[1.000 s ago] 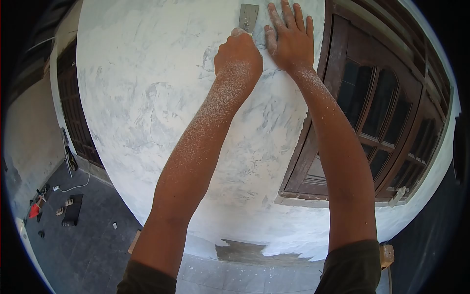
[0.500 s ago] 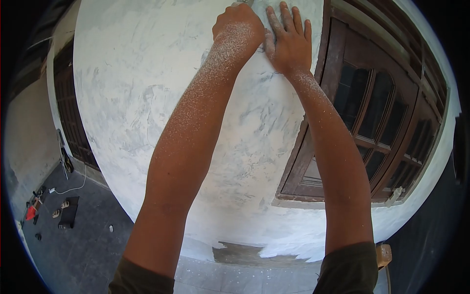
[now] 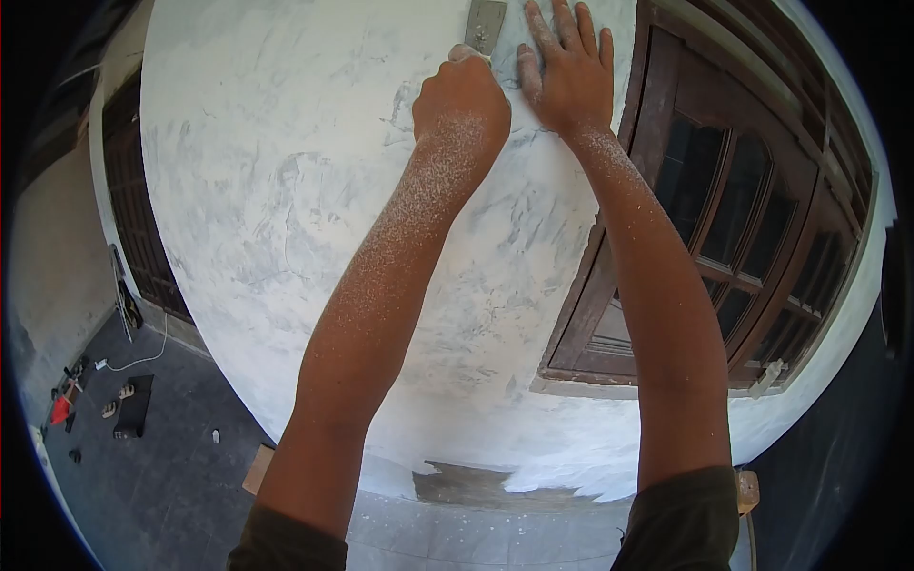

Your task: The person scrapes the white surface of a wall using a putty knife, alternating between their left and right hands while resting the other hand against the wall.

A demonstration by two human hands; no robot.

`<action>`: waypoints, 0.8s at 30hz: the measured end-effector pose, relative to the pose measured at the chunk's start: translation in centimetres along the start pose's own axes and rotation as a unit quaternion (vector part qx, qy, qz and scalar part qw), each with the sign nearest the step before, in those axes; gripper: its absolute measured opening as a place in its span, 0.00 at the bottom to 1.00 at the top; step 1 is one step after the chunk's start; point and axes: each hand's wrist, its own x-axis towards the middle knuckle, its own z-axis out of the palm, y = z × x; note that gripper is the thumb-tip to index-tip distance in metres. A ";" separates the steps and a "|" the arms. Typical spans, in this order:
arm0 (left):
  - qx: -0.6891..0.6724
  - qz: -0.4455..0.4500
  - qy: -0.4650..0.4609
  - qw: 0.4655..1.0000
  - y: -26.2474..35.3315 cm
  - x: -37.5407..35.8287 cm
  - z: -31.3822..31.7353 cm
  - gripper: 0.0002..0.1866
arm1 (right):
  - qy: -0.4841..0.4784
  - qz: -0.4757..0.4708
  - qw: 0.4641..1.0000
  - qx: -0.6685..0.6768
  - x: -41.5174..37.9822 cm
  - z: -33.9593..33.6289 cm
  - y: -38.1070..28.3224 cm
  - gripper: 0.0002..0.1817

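Observation:
My left hand (image 3: 463, 103) is closed around the handle of a putty knife (image 3: 486, 27), whose grey metal blade points up along the wall (image 3: 381, 238). The fist hides most of the handle. Close to its right, my right hand (image 3: 577, 84) lies flat against the wall with fingers spread and nothing in it. White dust coats the left wrist and forearm, and the right fingertips look whitened too. Uneven white and grey smears cover the wall surface.
A brown wooden window frame (image 3: 571, 328) with glass panes stands just right of my right arm. A dark doorway (image 3: 143, 205) is at the far left. On the grey floor (image 3: 181, 476) lie sandals (image 3: 126, 391), a dark mat (image 3: 134, 407) and a white cable (image 3: 152, 364).
My left hand has slid down the wall with the putty knife, and more of the blade now shows. My right hand stays spread on the wall, shifted slightly.

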 end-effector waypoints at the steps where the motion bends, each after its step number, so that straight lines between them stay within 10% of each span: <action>1: 0.007 -0.030 -0.019 0.999 -0.4 -1.2 0.6 0.21 | -0.004 0.001 1.000 0.001 -0.1 -0.1 -0.1 0.35; 24: 0.026 -0.017 -0.036 0.999 0.1 -2.0 -0.1 0.16 | -0.005 0.006 1.000 -0.003 0.0 -0.3 0.0 0.35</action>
